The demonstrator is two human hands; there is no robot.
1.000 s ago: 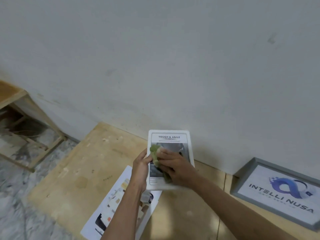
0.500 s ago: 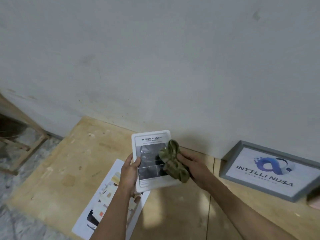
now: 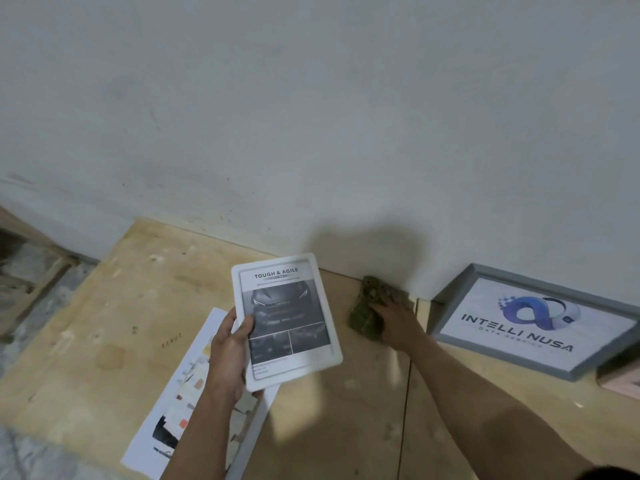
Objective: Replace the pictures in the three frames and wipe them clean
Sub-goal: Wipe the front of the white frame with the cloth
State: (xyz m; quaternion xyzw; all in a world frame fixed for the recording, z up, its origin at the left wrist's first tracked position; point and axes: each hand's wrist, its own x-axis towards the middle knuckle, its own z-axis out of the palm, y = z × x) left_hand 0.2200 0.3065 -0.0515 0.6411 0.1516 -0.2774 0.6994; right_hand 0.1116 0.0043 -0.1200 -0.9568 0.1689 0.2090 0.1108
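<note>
From the head camera, your left hand (image 3: 227, 355) grips the white frame (image 3: 287, 320) by its left edge, thumb curled over the front and fingers behind, holding it up off the table (image 3: 104, 327) with its face toward you. The print inside reads "TOUGH & AGILE" over a dark car. The frame tilts a little, its top leaning left.

Your right hand (image 3: 394, 318) lies on the green cloth (image 3: 369, 311), which sits bunched on the table close to the wall (image 3: 311, 116). The fingers rest flat over the cloth's right side; you cannot tell from here whether they pinch it or only press it down. Cloth and white frame are apart, the cloth just right of the frame's upper corner.

Under your left forearm a loose print (image 3: 187, 403) lies flat on the table, a white sheet with small coloured patches, partly hidden by the arm and the frame.

To the right, a grey frame (image 3: 533, 320) holding the "INTELLI NUSA" logo lies by the wall, near your right hand but not touching it. At the far right edge, a pinkish object (image 3: 623, 379) shows only a corner, just beside the grey frame.
</note>
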